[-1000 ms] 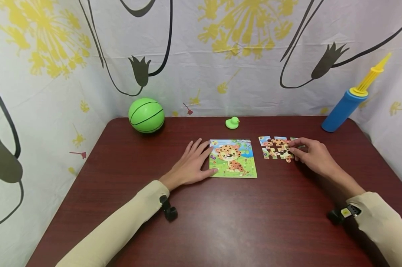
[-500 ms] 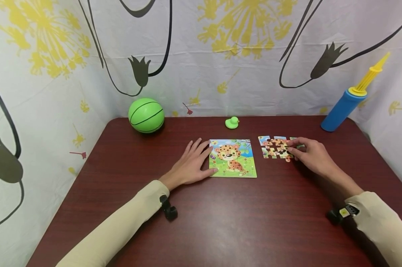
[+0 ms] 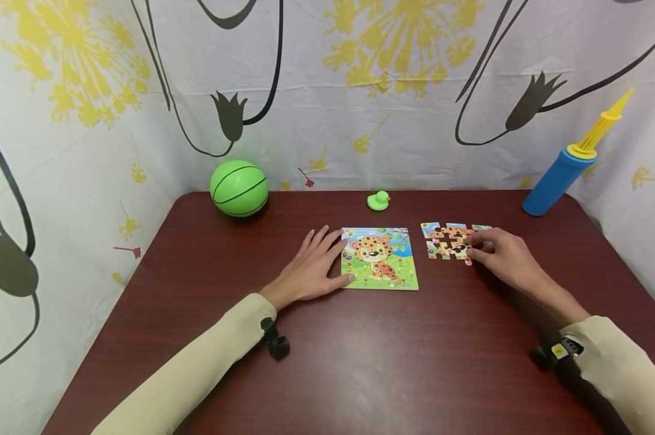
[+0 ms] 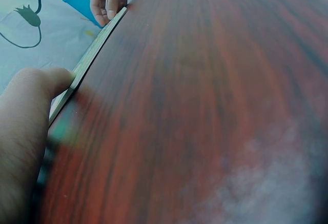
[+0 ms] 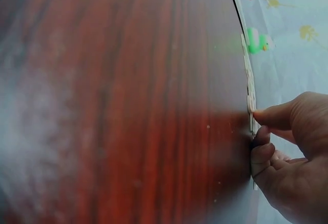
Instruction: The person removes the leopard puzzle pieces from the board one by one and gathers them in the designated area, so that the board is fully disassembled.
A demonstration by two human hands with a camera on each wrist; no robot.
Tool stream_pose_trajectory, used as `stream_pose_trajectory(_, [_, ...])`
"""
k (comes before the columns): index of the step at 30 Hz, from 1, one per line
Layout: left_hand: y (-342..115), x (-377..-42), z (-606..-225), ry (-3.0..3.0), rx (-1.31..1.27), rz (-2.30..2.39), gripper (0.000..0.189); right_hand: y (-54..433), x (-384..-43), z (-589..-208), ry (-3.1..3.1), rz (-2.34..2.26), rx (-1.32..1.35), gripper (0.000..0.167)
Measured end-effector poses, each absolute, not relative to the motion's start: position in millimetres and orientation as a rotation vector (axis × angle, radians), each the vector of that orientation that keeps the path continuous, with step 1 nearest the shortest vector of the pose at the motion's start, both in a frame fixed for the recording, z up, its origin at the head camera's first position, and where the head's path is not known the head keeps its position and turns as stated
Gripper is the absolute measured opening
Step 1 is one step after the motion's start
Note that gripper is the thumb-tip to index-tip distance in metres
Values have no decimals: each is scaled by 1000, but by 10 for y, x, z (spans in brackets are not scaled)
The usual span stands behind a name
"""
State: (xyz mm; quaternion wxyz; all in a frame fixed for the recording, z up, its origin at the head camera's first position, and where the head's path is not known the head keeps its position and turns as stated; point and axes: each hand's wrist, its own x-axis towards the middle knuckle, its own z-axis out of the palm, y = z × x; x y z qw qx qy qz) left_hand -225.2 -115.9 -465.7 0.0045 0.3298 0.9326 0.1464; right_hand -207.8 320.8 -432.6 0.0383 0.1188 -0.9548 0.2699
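Note:
A picture board (image 3: 384,260) with a spotted leopard cub lies flat on the table. My left hand (image 3: 319,266) rests along its left side with fingers spread, and the thumb lies on the board's edge (image 4: 77,80) in the left wrist view. To the right of the board is a partly assembled jigsaw puzzle (image 3: 442,248) of the same cub, with gaps between some pieces. My right hand (image 3: 507,257) is at its right side, thumb and index finger pinching a jigsaw piece. In the right wrist view those fingertips (image 5: 259,115) meet the thin puzzle edge; the hand hides the puzzle's right part.
A green ball (image 3: 239,188) sits at the table's back left. Behind the board stands a small green toy duck (image 3: 379,200). A blue and yellow hand pump (image 3: 558,181) leans at the back right. Patterned cloth (image 3: 306,90) hangs behind the dark red wooden table (image 3: 382,362).
My right hand has shifted slightly left and towards me with its fingers more curled, showing more of the puzzle's top right corner. My left hand and the board stay in place.

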Motion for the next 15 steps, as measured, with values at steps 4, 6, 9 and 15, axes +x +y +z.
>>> stream_pose_trajectory(4, [-1160, -2252, -4657, 2920, 1034, 468, 90, 3200, -2062, -4326, -2927, 819, 375, 21])
stream_pose_trajectory(6, [-1161, -2253, -4656, 2920, 1036, 471, 89, 3194, -2058, -4328, -2923, 810, 372, 22])
stream_pose_trajectory(9, [-1162, -2252, -4655, 2919, 1036, 474, 89, 3190, -2053, -4333, -2917, 792, 369, 22])
stream_pose_trajectory(15, [-1160, -2249, -4651, 2920, 1031, 476, 89, 3191, -2042, -4340, -2904, 785, 362, 20])
